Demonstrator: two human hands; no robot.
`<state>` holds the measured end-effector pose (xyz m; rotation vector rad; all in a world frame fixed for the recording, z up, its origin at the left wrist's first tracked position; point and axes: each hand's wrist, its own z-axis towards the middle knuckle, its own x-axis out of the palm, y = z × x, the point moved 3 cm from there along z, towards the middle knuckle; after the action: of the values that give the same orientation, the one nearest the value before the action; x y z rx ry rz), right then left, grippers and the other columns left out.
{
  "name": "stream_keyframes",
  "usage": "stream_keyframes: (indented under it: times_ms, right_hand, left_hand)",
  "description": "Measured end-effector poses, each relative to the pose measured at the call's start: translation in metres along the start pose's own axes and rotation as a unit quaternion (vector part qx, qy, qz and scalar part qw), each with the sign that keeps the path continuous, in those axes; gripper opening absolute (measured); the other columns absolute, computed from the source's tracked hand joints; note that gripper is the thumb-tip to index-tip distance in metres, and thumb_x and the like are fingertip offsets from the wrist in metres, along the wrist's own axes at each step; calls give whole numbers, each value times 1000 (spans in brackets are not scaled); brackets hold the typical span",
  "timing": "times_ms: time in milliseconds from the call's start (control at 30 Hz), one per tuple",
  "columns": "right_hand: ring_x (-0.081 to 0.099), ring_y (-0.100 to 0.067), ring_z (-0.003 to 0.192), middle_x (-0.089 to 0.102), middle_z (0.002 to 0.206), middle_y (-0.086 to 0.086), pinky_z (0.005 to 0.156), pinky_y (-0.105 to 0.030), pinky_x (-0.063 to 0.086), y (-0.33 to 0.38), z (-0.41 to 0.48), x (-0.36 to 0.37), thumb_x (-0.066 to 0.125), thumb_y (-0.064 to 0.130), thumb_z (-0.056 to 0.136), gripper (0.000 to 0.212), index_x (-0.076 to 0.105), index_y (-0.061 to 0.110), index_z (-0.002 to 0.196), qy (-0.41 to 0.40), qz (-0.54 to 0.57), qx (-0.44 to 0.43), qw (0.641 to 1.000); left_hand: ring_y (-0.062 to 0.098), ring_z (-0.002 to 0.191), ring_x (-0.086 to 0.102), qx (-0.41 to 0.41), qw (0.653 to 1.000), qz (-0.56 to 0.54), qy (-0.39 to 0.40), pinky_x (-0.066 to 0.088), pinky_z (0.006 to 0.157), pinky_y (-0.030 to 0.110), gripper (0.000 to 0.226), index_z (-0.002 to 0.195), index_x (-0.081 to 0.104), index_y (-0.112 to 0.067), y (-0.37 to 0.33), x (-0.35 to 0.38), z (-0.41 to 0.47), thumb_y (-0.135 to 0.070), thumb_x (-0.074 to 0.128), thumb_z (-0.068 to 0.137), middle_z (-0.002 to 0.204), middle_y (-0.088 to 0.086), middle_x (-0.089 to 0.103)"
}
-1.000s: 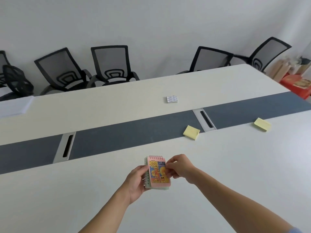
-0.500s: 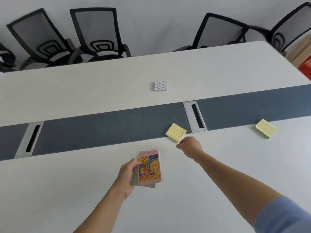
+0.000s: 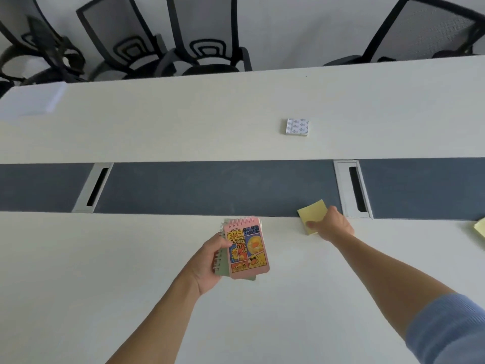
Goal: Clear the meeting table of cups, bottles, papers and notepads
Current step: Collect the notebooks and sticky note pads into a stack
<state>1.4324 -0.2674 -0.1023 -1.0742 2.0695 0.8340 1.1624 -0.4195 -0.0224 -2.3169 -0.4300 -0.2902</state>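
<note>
So, table (image 3: 131,258): smooth, matte off-white top, with a dark grey strip (image 3: 210,187) running left to right along the middle.
Cable slot (image 3: 97,187): silvery rectangular frame set in the strip at left; a second one (image 3: 354,189) at right.
Left hand (image 3: 210,264): above the near half of the table, fingers and thumb clamped on two small notebooks.
Pink notebook (image 3: 248,249): on top, with a glossy cover of cartoon ducks in coloured panels, rounded corners and a pink wire spiral along its far edge.
Green notebook (image 3: 223,269): underneath, plain dull green, with only its left side and near corner showing.
Right hand (image 3: 332,227): just right of the notebooks, with the thumb on top of a sticky pad and the fingers curled over its right side, pinching it.
Sticky pad (image 3: 312,212): pale yellow, a square block of paper lying across the near edge of the grey strip, beside the right-hand cable slot.
Second yellow pad (image 3: 480,229): on the near half, cut off at the right edge.
Patterned pad (image 3: 297,126): small white square with grey-blue print, on the far half.
Paper stack (image 3: 29,103): white and blurred, at far left.
Chairs (image 3: 207,35): black mesh backs, along the far side.
Sleeve (image 3: 451,329): blue knit, on the right arm.
</note>
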Motion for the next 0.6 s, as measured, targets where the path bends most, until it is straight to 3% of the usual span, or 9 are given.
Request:
stream_keyframes:
  times_ms: [33,100,200,300,367,500,600]
  right_hand:
    - [57,-27,81,60,90,-5,65,-31,40,-3,0,0,66,41,85,33,52,13,95,2,52,7,999]
    - [49,-24,66,55,75,-5,59,-30,36,-4,-6,-2,58,29,93,25,60,7,83,21,208,-4,978]
    - [56,-19,72,61,85,-5,61,-31,41,5,-42,-23,59,26,97,20,67,8,93,92,442,-22,892]
    - [59,-18,75,65,88,-5,62,-28,44,19,-85,-42,58,29,98,24,67,7,103,174,514,-66,838]
    - [60,-18,74,66,86,-6,59,-28,46,28,-103,-41,55,30,99,28,68,5,105,180,473,-95,857]
    - [56,-15,62,67,69,-7,58,-32,42,39,-111,-22,54,35,97,38,73,6,80,73,295,-142,942]
    - [60,-12,58,70,67,-5,56,-30,42,46,-107,-21,53,35,96,40,71,7,73,48,262,-152,952]
  left_hand:
    - [24,92,65,-1,1000,0,-5,51,79,39,36,114,67,-25,-1,2,3,-21,62,78,102,8,73]
    - [25,94,64,-11,1000,-10,-23,49,76,37,29,118,63,-18,-2,2,12,-20,57,90,102,10,73]
    - [28,100,64,-21,999,-10,-36,48,80,38,32,126,58,-14,-4,3,27,-26,52,97,111,13,72]
    - [28,100,64,-27,999,-1,-21,49,83,40,34,127,59,-14,-8,13,40,-30,53,98,111,13,71]
    - [29,98,64,-27,1000,-7,-3,49,85,41,34,126,61,-13,-11,24,45,-31,52,98,109,13,72]
    - [30,101,65,-17,999,-37,4,50,89,42,35,127,61,-11,-19,39,57,-31,50,100,113,14,71]
    - [28,92,68,-8,999,-40,-9,53,80,39,35,125,62,-8,-27,40,64,-31,50,100,104,12,73]
